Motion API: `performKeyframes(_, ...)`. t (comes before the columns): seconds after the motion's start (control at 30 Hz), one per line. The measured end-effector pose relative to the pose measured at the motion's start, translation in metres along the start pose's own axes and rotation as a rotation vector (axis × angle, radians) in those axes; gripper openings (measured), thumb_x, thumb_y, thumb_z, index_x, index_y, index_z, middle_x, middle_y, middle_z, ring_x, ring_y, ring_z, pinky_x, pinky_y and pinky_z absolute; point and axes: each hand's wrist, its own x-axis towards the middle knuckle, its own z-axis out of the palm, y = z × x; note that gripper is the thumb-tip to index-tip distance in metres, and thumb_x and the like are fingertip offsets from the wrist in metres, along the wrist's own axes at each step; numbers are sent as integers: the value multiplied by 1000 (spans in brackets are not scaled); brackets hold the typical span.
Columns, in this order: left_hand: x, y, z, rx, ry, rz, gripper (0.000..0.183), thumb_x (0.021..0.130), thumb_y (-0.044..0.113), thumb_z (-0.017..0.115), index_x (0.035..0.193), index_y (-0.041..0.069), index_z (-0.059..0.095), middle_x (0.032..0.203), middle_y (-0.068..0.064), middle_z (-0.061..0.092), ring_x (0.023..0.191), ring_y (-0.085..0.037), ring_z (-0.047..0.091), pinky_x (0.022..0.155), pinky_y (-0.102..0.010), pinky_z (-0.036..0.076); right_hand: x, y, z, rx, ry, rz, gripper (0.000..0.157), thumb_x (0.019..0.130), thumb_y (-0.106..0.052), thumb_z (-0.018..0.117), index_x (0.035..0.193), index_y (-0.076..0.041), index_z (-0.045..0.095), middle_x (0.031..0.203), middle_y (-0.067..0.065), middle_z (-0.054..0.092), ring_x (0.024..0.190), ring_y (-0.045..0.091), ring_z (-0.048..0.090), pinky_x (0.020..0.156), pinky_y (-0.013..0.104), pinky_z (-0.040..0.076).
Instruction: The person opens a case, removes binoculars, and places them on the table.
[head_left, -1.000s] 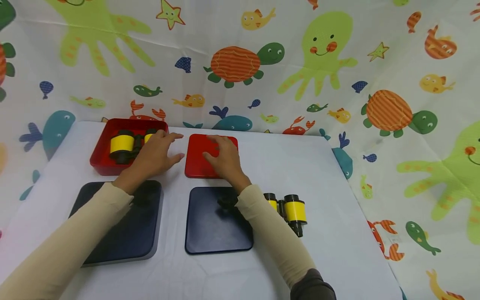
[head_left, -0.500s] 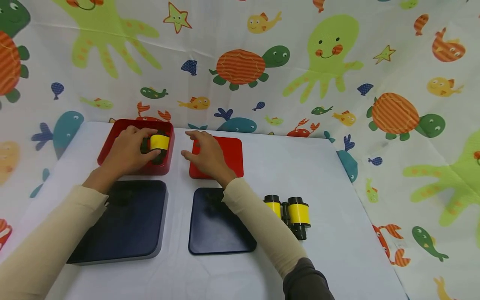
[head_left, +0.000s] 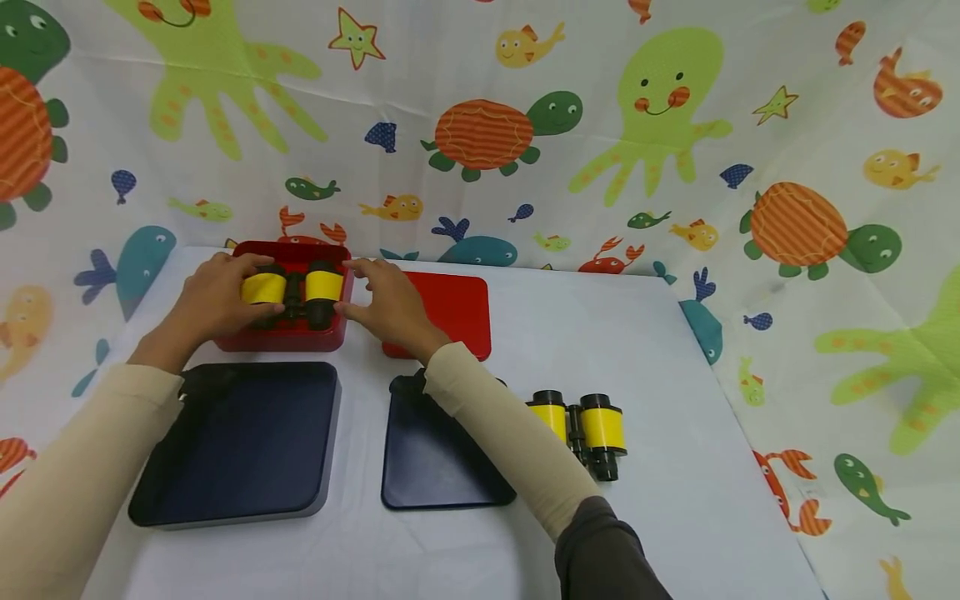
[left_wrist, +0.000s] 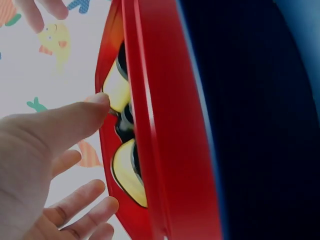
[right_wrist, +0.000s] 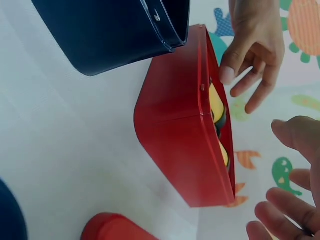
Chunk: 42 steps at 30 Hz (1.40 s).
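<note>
Yellow-and-black binoculars (head_left: 324,286) lie in a red box (head_left: 285,341) at the back left of the table. My left hand (head_left: 212,300) is over the box's left side, its thumb and fingertips close to the left barrel. In the left wrist view the thumb (left_wrist: 75,120) overlaps the yellow barrel (left_wrist: 117,90), while the other fingers are spread apart. At the right side of the box is my right hand (head_left: 393,307), thumb and fingers parted near the right barrel. The right wrist view shows its fingers loosely bent, with nothing in them.
A flat red lid (head_left: 453,312) lies right of the box, partly behind my right hand. Nearer are a dark blue tin (head_left: 240,450) and a flat dark lid (head_left: 442,467). A second pair of binoculars (head_left: 603,429) lies beside my right forearm. Behind hangs a sea-animal curtain (head_left: 480,50).
My left hand has moved left from the box's right side to its left. My right hand has come left from above the red lid to the box's right edge. The head view has shifted slightly.
</note>
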Motion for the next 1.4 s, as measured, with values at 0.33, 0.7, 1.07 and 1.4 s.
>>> performKeyframes(0.33,6,-22,-4,-4,-60,-28,81,95,31,81,157,-1,39,141,-40,42,130,-59,36,110,-81,37,21,-17,13,-50,-83,-43,74,94,-48,79,159,-30,48,150,-5,59,131,11,55,111,26,53)
performKeyframes(0.7,12,-30,-4,13,-107,-15,80,95,27,81,156,-3,40,145,-39,46,130,-58,40,117,-78,32,36,-20,27,-68,-149,-84,77,96,-48,77,160,-24,44,150,-3,58,125,10,53,109,21,50)
performKeyframes(1.07,10,-31,1,96,-72,13,78,91,26,84,154,-2,47,143,-36,55,113,-51,42,100,-67,46,44,-19,42,-184,-243,-82,76,100,-50,71,164,-26,39,166,-6,44,143,11,45,123,29,42)
performKeyframes(1.4,5,-29,-2,99,-53,2,80,89,29,86,153,-2,49,142,-36,56,111,-50,41,95,-65,46,48,-22,46,-269,-214,-88,74,102,-47,69,165,-24,38,171,-4,38,151,14,41,124,30,42)
